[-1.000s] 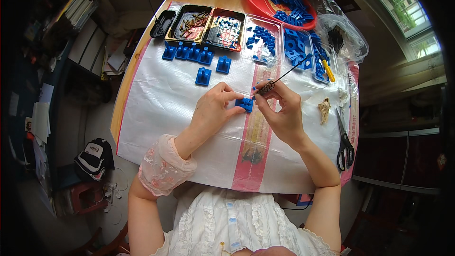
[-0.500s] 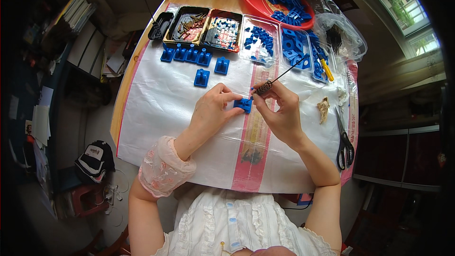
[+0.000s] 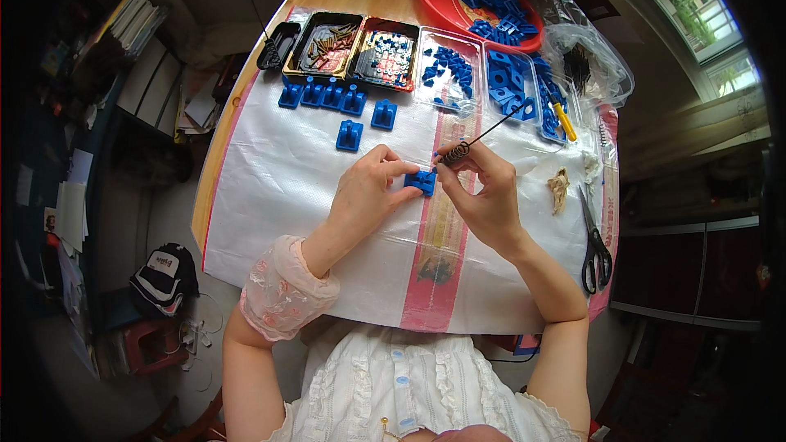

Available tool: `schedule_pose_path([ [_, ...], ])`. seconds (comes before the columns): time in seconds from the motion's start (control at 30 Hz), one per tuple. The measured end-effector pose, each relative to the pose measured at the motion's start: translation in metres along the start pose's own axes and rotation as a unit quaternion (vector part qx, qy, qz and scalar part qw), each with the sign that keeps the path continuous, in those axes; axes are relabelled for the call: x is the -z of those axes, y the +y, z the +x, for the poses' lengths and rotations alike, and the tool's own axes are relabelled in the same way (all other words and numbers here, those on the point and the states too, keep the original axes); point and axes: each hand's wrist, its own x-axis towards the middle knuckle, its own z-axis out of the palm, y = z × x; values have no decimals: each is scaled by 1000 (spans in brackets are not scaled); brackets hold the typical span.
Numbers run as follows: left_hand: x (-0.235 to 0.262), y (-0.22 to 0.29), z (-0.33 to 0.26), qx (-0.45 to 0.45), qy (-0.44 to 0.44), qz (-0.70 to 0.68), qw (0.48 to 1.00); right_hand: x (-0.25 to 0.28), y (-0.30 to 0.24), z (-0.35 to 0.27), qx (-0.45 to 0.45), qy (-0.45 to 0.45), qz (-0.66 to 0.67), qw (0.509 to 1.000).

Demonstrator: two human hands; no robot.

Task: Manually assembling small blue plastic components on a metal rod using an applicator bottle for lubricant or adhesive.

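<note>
Over a white sheet (image 3: 270, 168), the left hand (image 3: 372, 184) is gripping a small blue block (image 3: 421, 183) between thumb and forefinger, as the right hand (image 3: 485, 192) is pinching a black coiled wire (image 3: 456, 153) near its right edge; whether they are touching is too small to tell. With the block sitting between both hands, a sideways push could be swivelling it from that one-sided hold. The wire's stem is slanting toward the clear tray (image 3: 537, 86) beyond the right hand, risking a snag.
</note>
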Motion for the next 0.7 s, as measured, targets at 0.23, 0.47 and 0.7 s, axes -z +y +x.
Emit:
schedule_pose_path([
  [0.23, 0, 1, 0, 0, -1, -1, 1000, 1, -3, 0, 17, -6, -18, 1000],
  [0.47, 1, 2, 1, -8, -2, 0, 1000, 2, -8, 2, 39, -21, -30, 999],
  [0.7, 1, 2, 0, 0, -2, 1, 1000, 2, -10, 2, 51, -31, -32, 998],
])
